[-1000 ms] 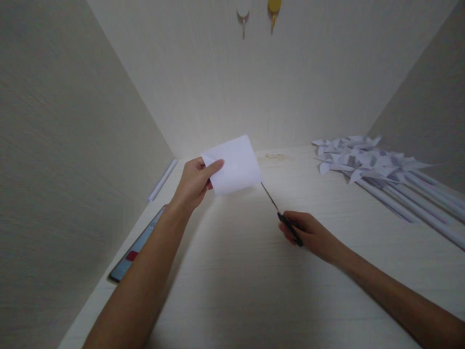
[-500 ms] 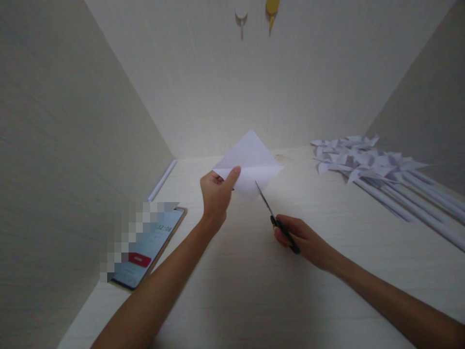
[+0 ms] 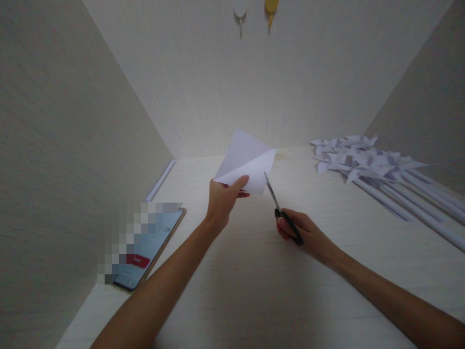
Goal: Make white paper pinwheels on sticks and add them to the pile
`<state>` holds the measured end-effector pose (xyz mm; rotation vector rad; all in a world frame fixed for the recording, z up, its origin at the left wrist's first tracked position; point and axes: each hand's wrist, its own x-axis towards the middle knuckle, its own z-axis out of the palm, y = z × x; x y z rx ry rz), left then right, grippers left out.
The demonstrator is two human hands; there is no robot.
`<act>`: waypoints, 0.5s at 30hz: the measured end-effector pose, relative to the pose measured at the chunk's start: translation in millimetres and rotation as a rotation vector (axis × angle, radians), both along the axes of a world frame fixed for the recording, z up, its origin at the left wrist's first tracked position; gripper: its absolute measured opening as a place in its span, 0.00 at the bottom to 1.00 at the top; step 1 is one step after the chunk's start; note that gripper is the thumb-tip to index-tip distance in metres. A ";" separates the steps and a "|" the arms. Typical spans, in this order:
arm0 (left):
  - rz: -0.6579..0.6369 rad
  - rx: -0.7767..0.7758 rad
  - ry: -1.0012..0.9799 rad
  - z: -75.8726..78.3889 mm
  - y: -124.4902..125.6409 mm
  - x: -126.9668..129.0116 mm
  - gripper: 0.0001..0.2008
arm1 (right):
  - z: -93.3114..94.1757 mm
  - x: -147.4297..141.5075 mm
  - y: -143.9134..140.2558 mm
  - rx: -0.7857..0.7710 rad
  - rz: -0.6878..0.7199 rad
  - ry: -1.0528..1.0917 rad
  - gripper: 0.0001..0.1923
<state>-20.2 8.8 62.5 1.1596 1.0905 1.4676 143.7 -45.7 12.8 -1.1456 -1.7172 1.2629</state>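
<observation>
A creased square of white paper [image 3: 245, 152] is pinched at its lower left edge by my left hand [image 3: 225, 198], thumb on top and fingers beneath. The paper is held up above the table, tilted, with a diagonal fold line across it. My right hand [image 3: 296, 228] grips a pair of scissors [image 3: 278, 206] by the black handles. Their blades point up and away, and the tip overlaps the paper's lower right edge in view; whether it touches, I cannot tell. The blades look closed or nearly so.
Several white paper pinwheels [image 3: 363, 157] on rolled paper sticks [image 3: 417, 208] lie at the right. A phone [image 3: 156, 252], partly blurred out, rests at the left, with one paper roll [image 3: 161, 180] behind it. A white hook [image 3: 240, 9] and yellow hook [image 3: 271, 7] hang on the back wall.
My left hand has turned the paper anticlockwise and shifted slightly right. The scissors have moved a little right and up, and their blades now stand at the paper's lower right edge.
</observation>
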 end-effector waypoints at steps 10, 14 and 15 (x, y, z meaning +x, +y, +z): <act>0.038 0.010 -0.039 0.5 -0.2 2.0 0.14 | -3.4 -2.1 -2.6 -0.062 0.110 0.037 0.22; 0.031 0.000 -0.060 0.0 -1.5 3.2 0.14 | -2.6 -2.7 -3.3 -0.072 0.107 0.039 0.22; 0.033 -0.004 -0.064 0.2 -1.7 3.4 0.14 | -2.2 -2.9 -3.6 -0.073 0.105 0.040 0.22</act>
